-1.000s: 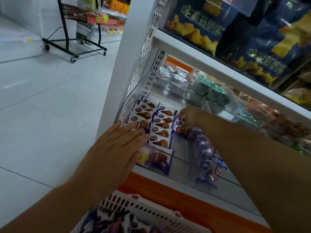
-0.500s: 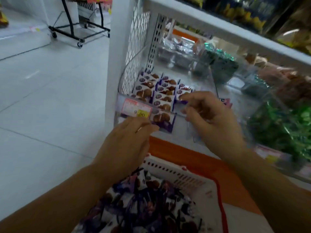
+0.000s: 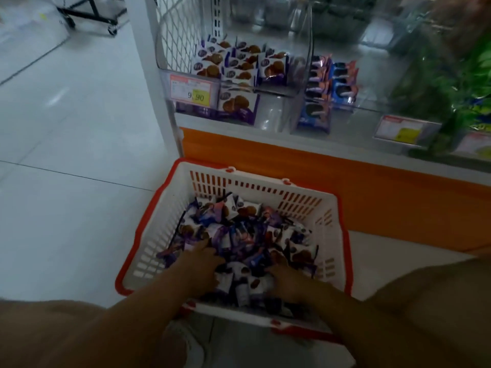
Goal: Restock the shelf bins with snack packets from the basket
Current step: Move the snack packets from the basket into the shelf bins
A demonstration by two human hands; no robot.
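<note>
A white basket with a red rim [image 3: 170, 235] stands on the floor below the shelf, holding a heap of purple-and-white snack packets [image 3: 247, 235]. Both my hands are down in that heap. My left hand [image 3: 202, 264] lies on the packets at the left with its fingers spread forward. My right hand [image 3: 287, 281] is at the near right, its fingers buried among packets, so its grip is hidden. Above, the clear shelf bin [image 3: 305, 57] holds rows of the same cookie packets [image 3: 239, 65] behind a 9.90 price tag [image 3: 191, 90].
The neighbouring bin holds blue-and-pink sandwich-cookie packs [image 3: 329, 83]; green packets [image 3: 451, 88] fill the bin at the right. An orange shelf base [image 3: 358, 189] runs behind the basket. A black wheeled rack [image 3: 90, 14] stands far left on the tiled floor. My shoe [image 3: 186, 341] is below the basket.
Both hands have left the shelf bin and dropped into the basket. My view has tilted down from the shelf to the basket on the floor.
</note>
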